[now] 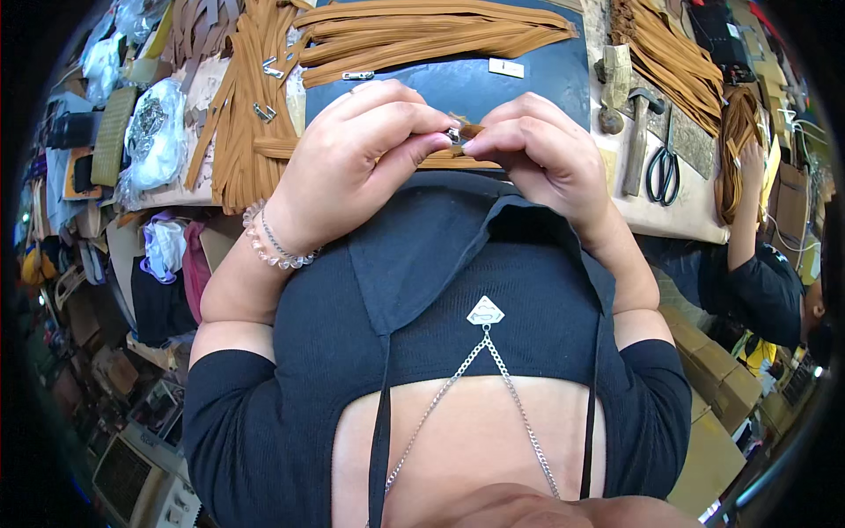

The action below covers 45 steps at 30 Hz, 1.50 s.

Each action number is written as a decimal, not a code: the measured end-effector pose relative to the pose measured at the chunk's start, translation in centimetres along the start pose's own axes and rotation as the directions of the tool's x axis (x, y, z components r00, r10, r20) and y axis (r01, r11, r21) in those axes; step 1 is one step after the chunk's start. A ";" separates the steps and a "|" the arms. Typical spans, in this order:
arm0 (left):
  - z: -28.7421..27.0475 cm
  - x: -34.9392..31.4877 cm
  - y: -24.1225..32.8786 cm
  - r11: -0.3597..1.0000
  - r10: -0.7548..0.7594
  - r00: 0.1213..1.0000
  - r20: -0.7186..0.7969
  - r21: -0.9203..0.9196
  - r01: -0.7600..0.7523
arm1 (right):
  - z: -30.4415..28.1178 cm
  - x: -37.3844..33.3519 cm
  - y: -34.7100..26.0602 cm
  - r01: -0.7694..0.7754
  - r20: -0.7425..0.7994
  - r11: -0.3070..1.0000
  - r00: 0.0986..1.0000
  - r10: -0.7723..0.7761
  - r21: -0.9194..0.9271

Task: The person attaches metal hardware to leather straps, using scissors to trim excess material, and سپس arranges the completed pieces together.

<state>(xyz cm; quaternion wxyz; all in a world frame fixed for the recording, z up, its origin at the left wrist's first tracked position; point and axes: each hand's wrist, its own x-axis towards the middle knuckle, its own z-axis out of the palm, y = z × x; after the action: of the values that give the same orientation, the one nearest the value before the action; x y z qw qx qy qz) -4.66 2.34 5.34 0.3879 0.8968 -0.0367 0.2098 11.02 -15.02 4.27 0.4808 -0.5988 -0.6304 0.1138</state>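
My left hand (pixel 356 150) pinches a small silvery metal piece that looks like a zipper slider (pixel 453 135) between thumb and forefinger. Facing it, my right hand (pixel 550 158) grips the end of a brown zipper tape (pixel 473 131) with its fingertips. The tape's end meets the slider between both hands; whether it is threaded in is too small to tell. Beyond my hands, long brown zipper strips (pixel 431 31) lie across a dark blue mat (pixel 449 84). More strips hang in a pile (pixel 242 158) at the left, with a metal slider (pixel 263 113) on it.
A hammer (pixel 641 132), black-handled scissors (pixel 664 172) and a brown zipper bundle (pixel 673 57) lie on the table at the right. There a co-worker's hand (pixel 751 163) touches another bundle (pixel 732 176). Plastic bags (pixel 151 141) crowd the left. A small pale block (pixel 506 68) sits on the mat.
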 end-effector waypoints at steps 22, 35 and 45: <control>1.6 -0.3 -1.2 0.315 -0.435 0.799 0.416 -0.761 0.567 | 0.3 0.0 -0.8 -0.529 0.156 0.662 0.829 0.537 0.531; 1.9 -0.3 -1.3 0.118 -0.415 0.768 0.489 -0.807 0.578 | 1.3 -0.4 0.1 -0.350 -0.005 0.799 0.915 0.404 0.489; 2.4 -0.4 -1.2 0.109 -0.418 0.789 0.451 -0.837 0.536 | 1.3 -0.6 0.5 -0.164 -0.162 0.959 0.965 0.204 0.232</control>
<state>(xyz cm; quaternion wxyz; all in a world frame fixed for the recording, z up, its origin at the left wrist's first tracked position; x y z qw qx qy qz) -3.89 1.40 2.94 0.8785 0.4615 0.1182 -0.0353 10.28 -14.89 2.99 0.5869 -0.6069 -0.5082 0.1702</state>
